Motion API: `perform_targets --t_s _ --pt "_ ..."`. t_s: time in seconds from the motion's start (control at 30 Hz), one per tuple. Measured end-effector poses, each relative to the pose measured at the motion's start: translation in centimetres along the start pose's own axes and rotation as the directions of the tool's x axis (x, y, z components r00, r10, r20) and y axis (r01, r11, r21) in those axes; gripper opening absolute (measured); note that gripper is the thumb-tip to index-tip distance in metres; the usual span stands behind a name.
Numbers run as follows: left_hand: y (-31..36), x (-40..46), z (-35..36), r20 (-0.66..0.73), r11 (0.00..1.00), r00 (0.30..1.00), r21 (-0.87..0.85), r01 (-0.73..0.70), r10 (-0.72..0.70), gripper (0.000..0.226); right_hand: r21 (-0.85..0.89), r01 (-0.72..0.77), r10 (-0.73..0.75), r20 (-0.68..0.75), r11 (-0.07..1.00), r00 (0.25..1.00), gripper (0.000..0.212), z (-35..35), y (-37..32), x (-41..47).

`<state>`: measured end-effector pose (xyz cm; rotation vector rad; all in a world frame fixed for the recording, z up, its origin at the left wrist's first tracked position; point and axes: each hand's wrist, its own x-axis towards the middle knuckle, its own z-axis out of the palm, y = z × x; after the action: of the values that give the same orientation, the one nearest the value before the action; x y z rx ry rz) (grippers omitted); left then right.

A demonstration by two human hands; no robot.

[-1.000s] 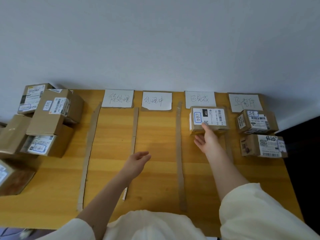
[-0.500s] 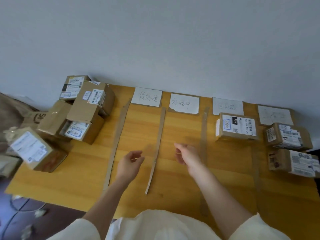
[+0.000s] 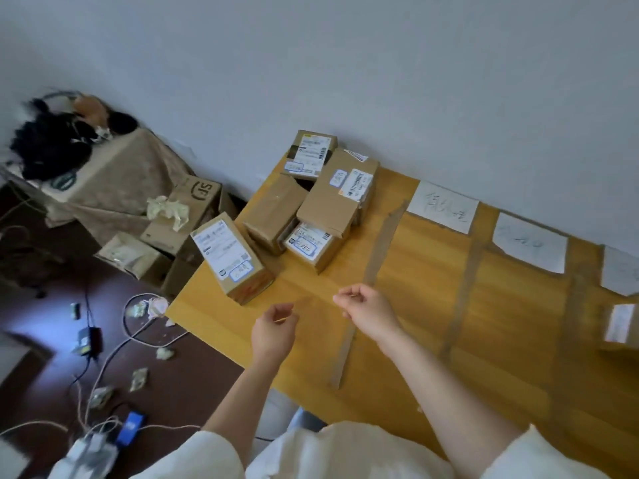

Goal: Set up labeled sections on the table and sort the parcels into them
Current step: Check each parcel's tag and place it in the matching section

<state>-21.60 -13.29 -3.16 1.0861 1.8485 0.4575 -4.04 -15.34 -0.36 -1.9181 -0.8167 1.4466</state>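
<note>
Both the left hand and right hand hover loosely curled, empty, near the unsorted parcels.

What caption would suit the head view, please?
Both empty hands, left and right, hover near unsorted parcels on a table with labelled sections.

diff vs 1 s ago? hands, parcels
The right hand let go of the parcel it was setting in the third section and swung left across the table; it now hangs empty, loosely curled, beside the left hand, also empty, near the unsorted pile of parcels. The view turned left too. The pile, the cardboard divider strips and the paper labels stayed put.
</note>
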Motion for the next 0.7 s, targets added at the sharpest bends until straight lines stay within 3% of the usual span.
perform_targets --t_s 0.27,0.43,0.7 --pt "-4.0 5.6 -6.7 -0.078 0.993 0.99 -0.008 0.12 -0.12 0.017 -0.221 0.049 -0.034 0.074 0.974 0.997 0.052 9.3 -4.7 3.0" --pt "-5.3 8.3 -8.8 -0.104 0.992 0.99 0.078 0.099 -0.09 0.04 -0.357 0.127 -0.116 0.054 0.925 0.992 0.082 13.0 -6.2 4.3" --pt "-6.8 10.5 -9.5 -0.015 0.984 1.0 0.176 0.028 -0.025 0.045 -0.549 0.178 -0.192 0.033 0.817 0.981 0.109 16.9 -7.5 5.7"
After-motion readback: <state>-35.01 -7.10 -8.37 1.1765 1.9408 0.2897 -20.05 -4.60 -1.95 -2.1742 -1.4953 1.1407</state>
